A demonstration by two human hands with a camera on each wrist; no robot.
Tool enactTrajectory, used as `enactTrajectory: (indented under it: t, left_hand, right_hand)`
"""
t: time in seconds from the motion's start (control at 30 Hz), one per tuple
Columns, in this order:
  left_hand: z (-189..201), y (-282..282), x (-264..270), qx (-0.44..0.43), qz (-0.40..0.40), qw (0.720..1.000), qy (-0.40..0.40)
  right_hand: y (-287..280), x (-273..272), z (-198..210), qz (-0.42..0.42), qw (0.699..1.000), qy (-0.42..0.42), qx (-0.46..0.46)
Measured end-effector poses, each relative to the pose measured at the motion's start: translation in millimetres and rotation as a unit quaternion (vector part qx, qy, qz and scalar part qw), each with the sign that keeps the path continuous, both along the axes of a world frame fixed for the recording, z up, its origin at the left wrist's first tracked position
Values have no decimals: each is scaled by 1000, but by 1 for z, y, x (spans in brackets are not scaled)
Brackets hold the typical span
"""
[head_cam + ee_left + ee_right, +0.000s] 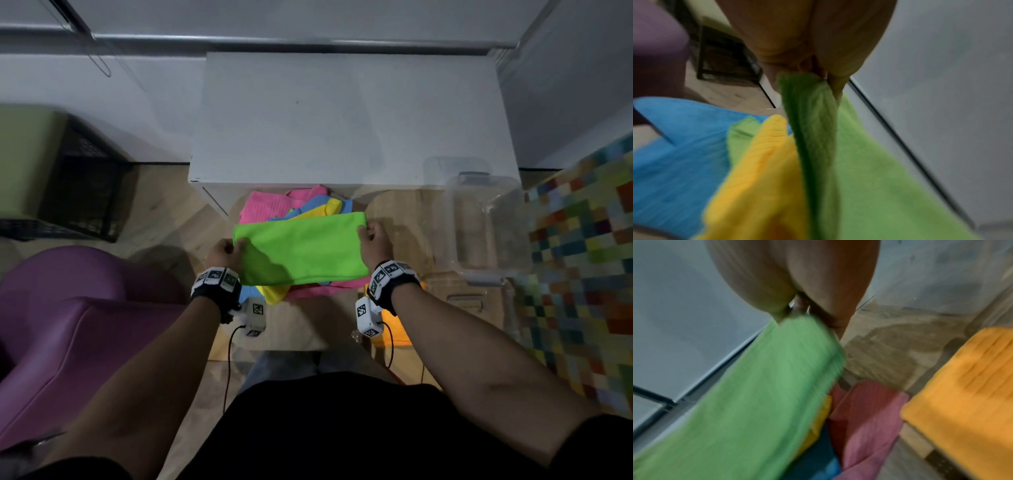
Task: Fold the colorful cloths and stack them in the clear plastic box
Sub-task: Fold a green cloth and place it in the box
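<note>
A bright green cloth [301, 250] hangs stretched between my hands above a heap of pink [263, 205], blue and yellow cloths [329, 209] on the floor. My left hand [227, 251] pinches the cloth's left end, seen bunched in the left wrist view [809, 97]. My right hand [373, 240] pinches its right end, where the green cloth [777, 369] drops away below the fingers. The clear plastic box [479, 222] stands on the floor to the right of my right hand, nothing visible inside it.
A white table [349, 116] stands just beyond the heap. A purple seat [68, 315] is at my left, a black crate [85, 185] farther left. A multicoloured checkered mat [589, 260] lies right of the box. An orange cloth [966, 394] lies near my right wrist.
</note>
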State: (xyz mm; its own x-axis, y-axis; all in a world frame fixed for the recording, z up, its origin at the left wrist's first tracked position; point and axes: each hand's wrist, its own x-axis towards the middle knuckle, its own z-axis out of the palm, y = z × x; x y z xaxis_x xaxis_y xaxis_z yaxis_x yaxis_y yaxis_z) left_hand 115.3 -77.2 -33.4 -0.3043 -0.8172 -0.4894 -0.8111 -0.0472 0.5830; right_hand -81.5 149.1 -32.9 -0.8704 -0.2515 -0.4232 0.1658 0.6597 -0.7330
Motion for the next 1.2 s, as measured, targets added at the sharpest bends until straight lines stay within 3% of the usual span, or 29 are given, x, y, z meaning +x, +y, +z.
enactTrajectory:
  t: [0.13,0.33,0.57,0.73,1.0,1.1,1.2]
  left_hand:
    - [8,4,-18,41,44,992,114]
    - [35,37,-59,86,-60,969,222]
    - [38,43,-77,158,-157,944,244]
    - [32,28,-76,125,-214,939,236]
    - [37,28,-82,171,-245,923,244]
    - [33,28,-80,133,-259,922,255]
    - [30,29,-74,40,-313,908,277]
  right_hand:
    - [-12,5,-1,-27,993,-83,-82]
    - [-39,17,19,-28,979,-112,-167]
    - [-69,22,31,-89,946,-236,-204]
    - [-69,16,39,-106,943,-238,-208]
    - [-70,12,45,-87,925,-271,-252]
    - [-69,9,48,-70,925,-280,-246]
    - [-66,7,50,-55,926,-289,-239]
